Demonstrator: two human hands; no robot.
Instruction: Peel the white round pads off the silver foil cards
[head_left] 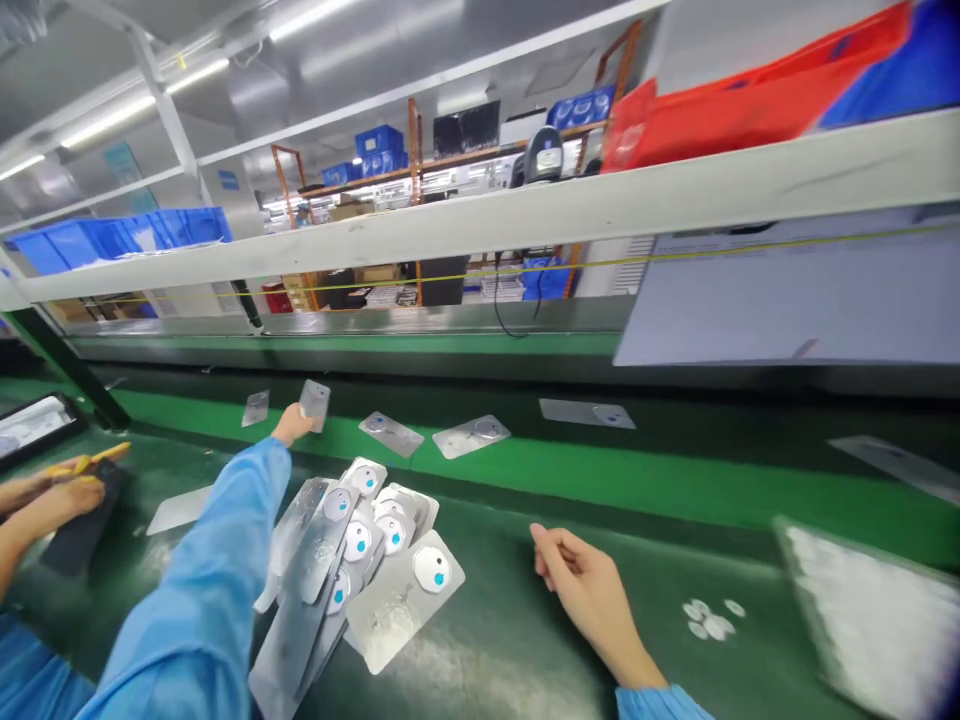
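My left hand (294, 425) reaches out over the green belt, its fingers closed on the edge of a thin silvery rectangular plate (316, 402). Below my left forearm is an overlapping pile of similar plates (315, 545), several with a white disc and a blue dot. One such plate (390, 615) lies slanted on the pile's near right side. My right hand (592, 595) is over the green tabletop, right of the pile, with fingers curled in and thumb against them; whatever may be inside is hidden. Small whitish round pieces (716, 627) lie right of it.
More plates (471, 437) lie spaced along the belt (660, 460). A clear bag of white pieces (877, 610) sits at right. At left, a co-worker's hands (64, 500) hold a yellow tool and a dark block. A white shelf beam (480, 222) crosses above.
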